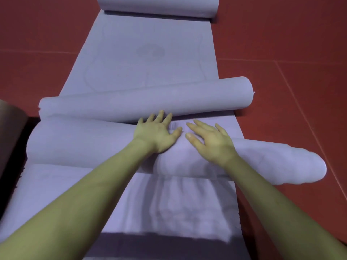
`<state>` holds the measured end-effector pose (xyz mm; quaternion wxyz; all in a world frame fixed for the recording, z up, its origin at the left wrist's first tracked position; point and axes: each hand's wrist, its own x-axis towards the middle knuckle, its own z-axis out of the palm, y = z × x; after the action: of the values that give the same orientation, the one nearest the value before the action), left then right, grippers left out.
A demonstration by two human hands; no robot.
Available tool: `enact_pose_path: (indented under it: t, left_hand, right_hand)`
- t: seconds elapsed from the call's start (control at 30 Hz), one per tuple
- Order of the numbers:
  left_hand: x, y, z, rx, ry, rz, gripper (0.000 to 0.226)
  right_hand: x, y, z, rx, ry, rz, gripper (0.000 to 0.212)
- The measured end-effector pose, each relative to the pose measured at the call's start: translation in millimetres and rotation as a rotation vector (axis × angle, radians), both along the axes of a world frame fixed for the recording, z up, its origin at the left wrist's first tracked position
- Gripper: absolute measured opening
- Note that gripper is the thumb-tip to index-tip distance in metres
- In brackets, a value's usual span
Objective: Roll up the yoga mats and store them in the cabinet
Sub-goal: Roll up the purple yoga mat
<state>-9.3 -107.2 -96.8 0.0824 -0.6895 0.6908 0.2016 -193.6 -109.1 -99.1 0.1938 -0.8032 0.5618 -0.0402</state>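
Observation:
A pale lilac yoga mat (146, 59) lies lengthwise on the red floor, stretching away from me. A thick rolled section (80, 143) lies across it right in front of me, its right end (300, 166) skewed out onto the floor. My left hand (156, 131) and my right hand (210, 139) rest flat on top of this roll, fingers spread and straight. Just beyond my fingertips lies a second, thinner roll (150, 98), slightly tilted. A third rolled end (157, 6) sits at the far top of the view.
Red floor (300, 53) with thin seam lines surrounds the mat on both sides. A brown object (9, 128) stands at the left edge beside the roll. A dark band (169, 246) crosses the mat's near end below my arms.

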Motion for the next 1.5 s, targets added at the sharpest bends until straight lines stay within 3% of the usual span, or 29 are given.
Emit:
enact_pose_path:
  t: [0.17,0.3,0.4,0.53,0.63,0.73,0.83,0.97,1.17,1.5]
  left_hand:
    - [1.1,-15.2,-1.2,0.028,0.024,0.006,0.067]
    - [8.5,4.2,5.0,-0.16,0.076,-0.12,0.063]
    - [24.4,28.9,10.9,-0.32,0.075,-0.282,0.076]
    - [42.5,38.3,13.6,-0.271,-0.065,-0.362,0.102]
    - [43.8,35.9,11.5,-0.213,-0.173,-0.41,0.123]
    - [42.9,35.0,8.0,-0.207,-0.234,-0.433,0.131]
    - [42.0,37.8,5.1,-0.298,-0.19,-0.449,0.125]
    - [43.2,46.5,-3.0,-0.434,-0.096,-0.467,0.115]
    - [35.9,68.6,-6.9,-0.581,-0.039,-0.468,0.107]
    - [13.4,124.2,4.8,-0.528,0.008,-0.475,0.108]
  right_hand:
    - [0.0,31.5,-2.8,-0.141,0.056,0.015,0.074]
    - [-1.6,31.4,-4.3,-0.154,0.122,0.024,0.073]
    - [0.3,19.5,-0.6,-0.111,0.149,0.014,0.061]
    - [-1.6,5.3,4.2,-0.06,0.15,0.038,0.053]
    - [-4.0,14.2,2.0,-0.165,0.112,0.097,0.079]
    - [-8.2,21.9,0.5,-0.12,0.287,0.23,0.111]
    - [-6.4,23.4,4.0,-0.058,0.358,0.243,0.12]
    - [-3.5,33.4,4.8,-0.193,0.213,0.223,0.113]
    - [-8.0,54.4,1.3,-0.308,0.153,0.2,0.111]
    - [-41.2,101.0,21.8,-0.21,0.141,0.224,0.109]
